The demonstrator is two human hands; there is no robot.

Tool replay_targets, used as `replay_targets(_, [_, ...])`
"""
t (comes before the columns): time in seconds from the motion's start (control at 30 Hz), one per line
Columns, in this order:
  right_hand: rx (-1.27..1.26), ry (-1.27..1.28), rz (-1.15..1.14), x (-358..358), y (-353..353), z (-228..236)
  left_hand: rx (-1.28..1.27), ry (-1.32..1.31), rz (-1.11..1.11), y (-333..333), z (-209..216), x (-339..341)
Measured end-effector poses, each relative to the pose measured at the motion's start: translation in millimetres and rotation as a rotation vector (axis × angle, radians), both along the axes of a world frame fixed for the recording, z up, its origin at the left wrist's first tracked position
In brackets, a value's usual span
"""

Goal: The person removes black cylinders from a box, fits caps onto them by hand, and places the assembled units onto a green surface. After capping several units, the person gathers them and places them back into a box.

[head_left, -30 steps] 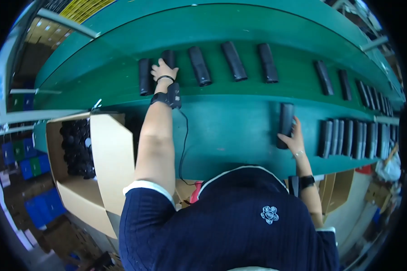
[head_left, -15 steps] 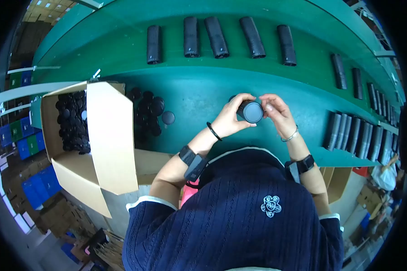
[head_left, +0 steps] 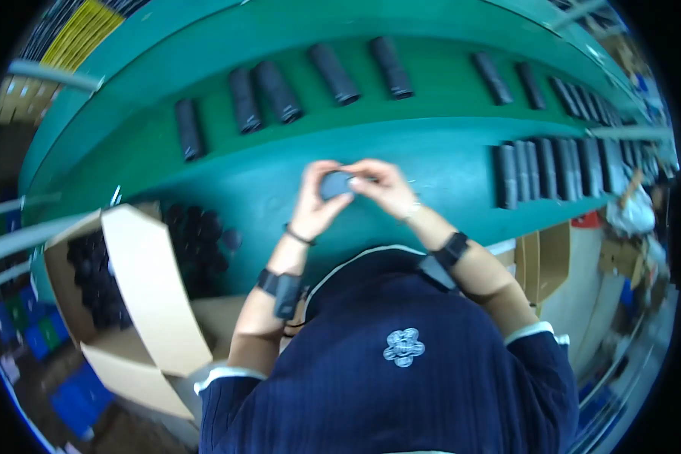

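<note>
At twelve o'clock, just above centre, I read the left hand (head_left: 315,203) grasping the dark disc (head_left: 334,185) while the right hand (head_left: 387,186), though blurred, seems to pinch its edge: apparently a two-handed adjusting step, calling next for steady, square alignment.

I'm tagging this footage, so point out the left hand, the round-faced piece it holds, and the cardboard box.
Left hand (head_left: 314,206): head view, middle of the hand.
Round-faced piece (head_left: 334,185): head view, on its grey face.
Cardboard box (head_left: 155,291): head view, on its long flap.
</note>
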State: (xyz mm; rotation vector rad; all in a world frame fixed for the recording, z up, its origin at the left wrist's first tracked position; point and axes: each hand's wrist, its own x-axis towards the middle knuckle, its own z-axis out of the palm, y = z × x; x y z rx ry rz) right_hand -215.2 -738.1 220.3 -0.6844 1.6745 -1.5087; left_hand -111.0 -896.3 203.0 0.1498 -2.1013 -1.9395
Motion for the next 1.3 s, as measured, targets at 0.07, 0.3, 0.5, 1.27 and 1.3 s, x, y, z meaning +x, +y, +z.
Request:
replay_targets(0.07, [0.006,0.091,0.085,-6,-6,0,0.555,-0.166,0.064,-15,-4,-1])
replay_targets(0.3, [0.072,0.287,0.001,7,16,-10,1.096,-0.105,0.178,3,-28,-12])
replay_targets(0.5, [0.151,0.714,0.084,-2,23,5,0.922,0.025,0.057,14,1,0])
replay_targets(1.27, [0.816,0.457,-0.169,-17,146,-68,-0.718,-0.968,1.275,-308,-2,-49])
replay_targets(1.3, [0.940,0.458,-0.162,-13,159,-64,-0.758,-1.043,1.249,-310,-8,-52])
